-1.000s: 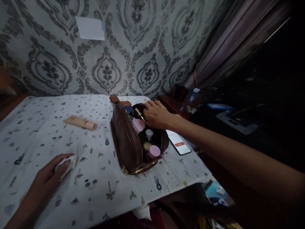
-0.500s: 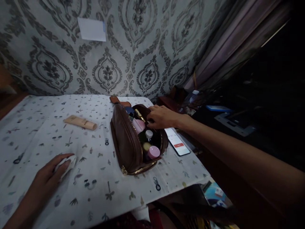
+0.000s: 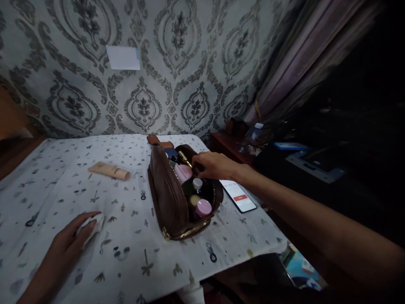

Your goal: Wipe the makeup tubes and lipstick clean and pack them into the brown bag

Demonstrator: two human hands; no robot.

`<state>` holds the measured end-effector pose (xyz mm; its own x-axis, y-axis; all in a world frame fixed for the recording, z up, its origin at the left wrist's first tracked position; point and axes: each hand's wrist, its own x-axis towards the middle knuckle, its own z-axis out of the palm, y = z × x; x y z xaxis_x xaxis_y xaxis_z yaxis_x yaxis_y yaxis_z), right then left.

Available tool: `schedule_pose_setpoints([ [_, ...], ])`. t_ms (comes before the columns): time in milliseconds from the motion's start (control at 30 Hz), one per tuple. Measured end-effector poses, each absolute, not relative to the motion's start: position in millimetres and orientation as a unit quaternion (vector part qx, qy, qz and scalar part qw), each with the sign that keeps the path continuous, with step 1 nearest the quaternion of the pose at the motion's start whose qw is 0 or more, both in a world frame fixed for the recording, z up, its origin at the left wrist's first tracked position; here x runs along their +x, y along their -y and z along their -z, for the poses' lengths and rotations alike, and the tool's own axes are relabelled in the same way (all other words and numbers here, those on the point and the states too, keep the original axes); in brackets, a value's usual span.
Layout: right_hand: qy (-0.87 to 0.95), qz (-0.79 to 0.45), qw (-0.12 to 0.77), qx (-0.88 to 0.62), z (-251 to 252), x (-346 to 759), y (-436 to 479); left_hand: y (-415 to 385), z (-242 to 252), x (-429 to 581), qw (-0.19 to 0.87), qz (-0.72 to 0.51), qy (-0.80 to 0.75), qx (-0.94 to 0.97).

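A brown makeup bag [image 3: 167, 192] stands unzipped on the table, packed with several cosmetics. Inside it show a pink-lidded jar [image 3: 203, 208], a small bottle with a white cap [image 3: 198, 184], a pink round item [image 3: 184, 173] and a gold tube [image 3: 184, 158]. My right hand [image 3: 213, 164] is closed at the bag's right rim, its fingers curled over the edge; the fingertips are partly hidden. My left hand [image 3: 71, 236] rests on the table at the left, closed around a crumpled white tissue [image 3: 95, 226]. Beyond it lies a beige squeeze tube [image 3: 109, 170].
A phone [image 3: 240, 196] with its screen lit lies right of the bag, partly under my right forearm. A patterned white cloth [image 3: 126, 261] covers the table. A dark red surface [image 3: 228, 145] with a plastic bottle [image 3: 257, 131] stands beyond the right edge. The papered wall [image 3: 142, 105] rises behind.
The whole view has shifted so that the table sits slightly lower. My right hand stays at the bag's rim with a small change of finger pose; my left hand still holds the tissue.
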<state>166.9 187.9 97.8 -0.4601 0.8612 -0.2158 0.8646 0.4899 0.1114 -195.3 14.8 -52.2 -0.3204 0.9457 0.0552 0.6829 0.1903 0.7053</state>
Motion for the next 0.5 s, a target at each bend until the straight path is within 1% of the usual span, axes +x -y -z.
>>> schedule_pose_setpoints([
  [200, -0.878, 0.098, -0.016, 0.469, -88.4, 177.3, -188.9, -15.7, 45.5, -190.6, 0.198, -0.321, -0.749, 0.544],
  [367, -0.868, 0.118, -0.072, 0.478, -86.0, 180.1, -183.5, -17.5, 51.6, -197.1, 0.213, -0.312, -0.736, 0.562],
  [500, -0.865, 0.138, -0.101, 0.472, -83.2, 182.7, -180.1, -16.6, 54.6, -198.4, 0.189, -0.314, -0.730, 0.577],
])
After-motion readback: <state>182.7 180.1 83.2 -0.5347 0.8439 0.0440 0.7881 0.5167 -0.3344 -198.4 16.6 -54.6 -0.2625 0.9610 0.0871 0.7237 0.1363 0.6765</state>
